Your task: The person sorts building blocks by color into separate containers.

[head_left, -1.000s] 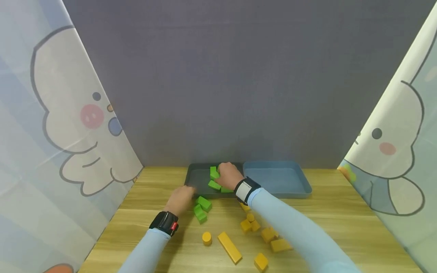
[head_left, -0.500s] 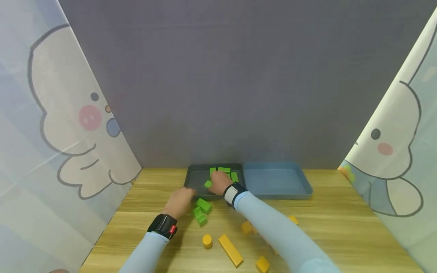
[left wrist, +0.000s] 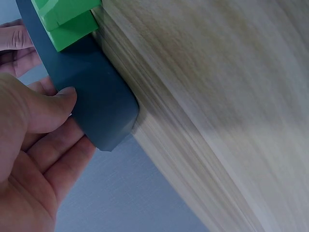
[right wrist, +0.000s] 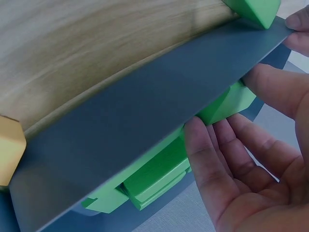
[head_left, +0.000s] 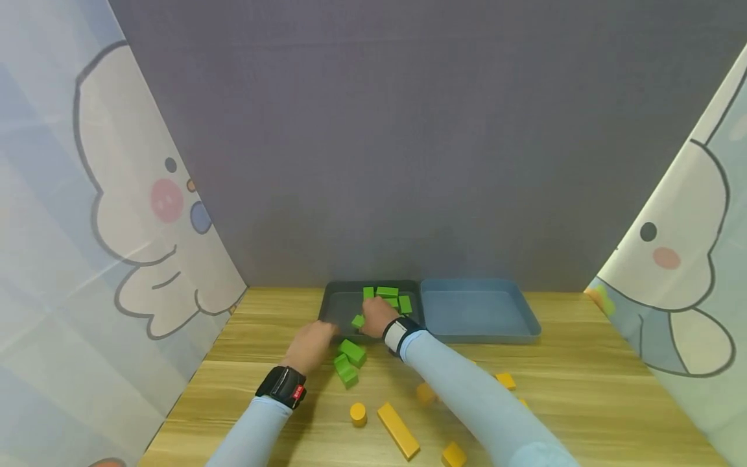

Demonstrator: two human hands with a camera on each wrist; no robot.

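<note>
In the head view, a dark grey tray [head_left: 341, 305] stands at the back of the table with several green blocks in it. My left hand [head_left: 309, 346] holds its near-left corner, the thumb against the outer wall and the fingers behind the rim in the left wrist view. Inside the tray's front wall, my right hand [head_left: 378, 316] pinches a green block [right wrist: 230, 104] between thumb and fingers. Other green blocks [right wrist: 159, 176] lie beside it in the tray. Two green blocks, one a plain brick [head_left: 353, 353] and one notched [head_left: 346, 371], lie on the table in front.
A blue-grey tray [head_left: 475, 308] stands directly right of the dark one. Yellow pieces lie nearer on the wooden table [head_left: 233, 389]: a cylinder [head_left: 358, 414], a long bar [head_left: 399, 431], a cube [head_left: 453, 455] and others partly under the right sleeve [head_left: 473, 395].
My right hand has moved left within the dark tray and now has a small green block in its fingers. The left hand stays at the tray's corner.
</note>
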